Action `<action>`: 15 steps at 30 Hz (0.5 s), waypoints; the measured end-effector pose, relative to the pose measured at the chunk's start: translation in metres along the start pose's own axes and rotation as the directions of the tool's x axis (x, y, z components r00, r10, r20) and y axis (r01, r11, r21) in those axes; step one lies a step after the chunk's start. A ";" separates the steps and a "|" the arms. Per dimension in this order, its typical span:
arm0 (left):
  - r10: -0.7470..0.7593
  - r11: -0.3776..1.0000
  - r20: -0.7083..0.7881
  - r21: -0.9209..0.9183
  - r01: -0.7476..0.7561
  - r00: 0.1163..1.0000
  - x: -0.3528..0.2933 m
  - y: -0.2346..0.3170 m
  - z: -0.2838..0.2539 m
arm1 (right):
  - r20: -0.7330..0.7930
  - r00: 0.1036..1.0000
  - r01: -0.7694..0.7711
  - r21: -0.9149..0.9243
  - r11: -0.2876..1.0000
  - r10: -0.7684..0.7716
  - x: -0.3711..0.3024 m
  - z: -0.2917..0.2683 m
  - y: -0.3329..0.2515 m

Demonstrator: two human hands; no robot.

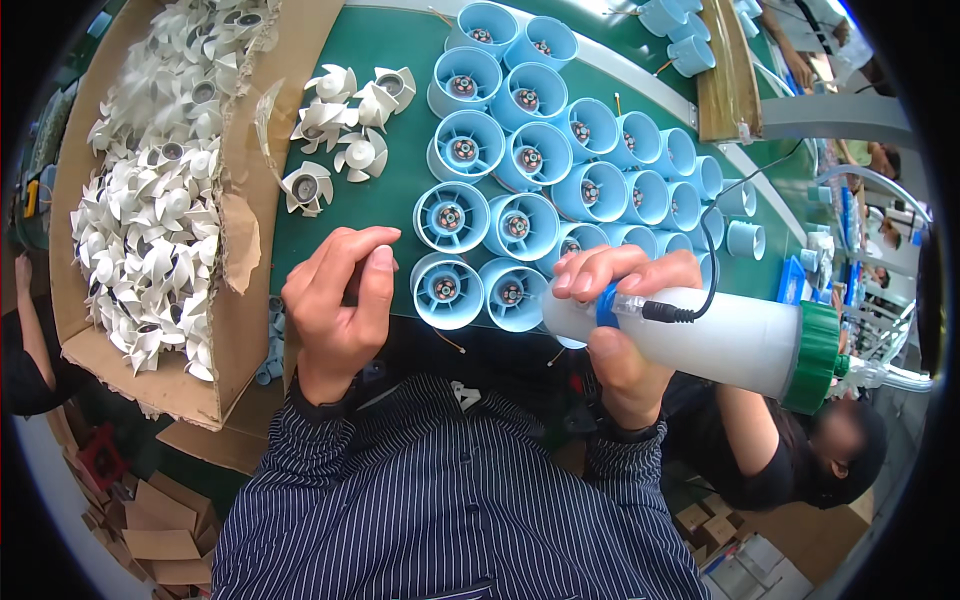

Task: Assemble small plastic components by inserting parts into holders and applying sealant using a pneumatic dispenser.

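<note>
My right hand [630, 330] is wrapped round a white cylindrical dispenser bottle [715, 335] with a green cap, a blue band and a black cable. The bottle lies nearly level, its narrow end over the nearest blue cylindrical housings. Loosely curled, my left hand [345, 300] hovers left of the front housing [447, 291], with nothing visible in it. Its thumb and index finger are slightly apart. Rows of light blue fan housings stand upright on the green table, each with a small motor part inside. Several loose white fan impellers [362, 154] lie beyond my left hand.
A cardboard box [235, 330] heaped with white impellers stands at left. A wooden block [728, 70] sits at the back right, near more blue housings [690, 55]. The bottle's cable and a clear hose [905, 378] run off right. A co-worker in dark clothes [790, 440] is close on the right.
</note>
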State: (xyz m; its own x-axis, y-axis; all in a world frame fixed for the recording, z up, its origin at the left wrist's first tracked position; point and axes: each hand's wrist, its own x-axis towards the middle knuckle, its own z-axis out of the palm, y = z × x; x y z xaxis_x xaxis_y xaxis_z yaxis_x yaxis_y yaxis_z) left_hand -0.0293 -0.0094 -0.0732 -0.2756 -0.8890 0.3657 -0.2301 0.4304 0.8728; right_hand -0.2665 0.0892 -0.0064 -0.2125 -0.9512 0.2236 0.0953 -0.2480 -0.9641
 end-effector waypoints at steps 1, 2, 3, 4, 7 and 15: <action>0.004 1.000 -0.003 0.000 -0.004 1.000 0.000 0.000 0.000 | 0.002 1.000 0.000 0.000 1.000 0.000 0.000 -0.001 0.000; 0.005 1.000 -0.005 -0.001 -0.005 1.000 0.001 0.001 0.000 | 0.004 1.000 0.001 -0.001 1.000 -0.001 0.000 -0.002 0.001; 0.003 1.000 0.012 0.001 -0.003 1.000 0.003 0.003 -0.001 | 0.006 0.999 0.036 0.014 0.999 -0.036 0.000 -0.004 0.001; 0.002 1.000 0.029 0.004 -0.002 1.000 0.006 0.006 -0.003 | 0.009 0.997 0.072 0.031 0.997 -0.072 -0.001 -0.006 0.002; 0.004 1.000 0.055 0.026 -0.005 0.999 0.014 0.008 -0.005 | 0.015 0.992 0.121 0.059 0.991 -0.122 0.002 -0.004 0.001; 0.026 0.997 0.064 0.064 -0.030 0.998 0.026 -0.001 0.004 | 0.075 0.987 0.132 0.107 0.985 -0.140 0.016 0.019 0.002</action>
State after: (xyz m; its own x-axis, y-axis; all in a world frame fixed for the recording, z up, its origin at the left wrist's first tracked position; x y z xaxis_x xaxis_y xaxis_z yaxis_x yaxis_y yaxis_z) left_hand -0.0403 -0.0326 -0.0659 -0.3403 -0.8659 0.3666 -0.2811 0.4658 0.8391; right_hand -0.2514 0.0704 -0.0024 -0.1507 -0.9181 0.3666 0.1701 -0.3894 -0.9052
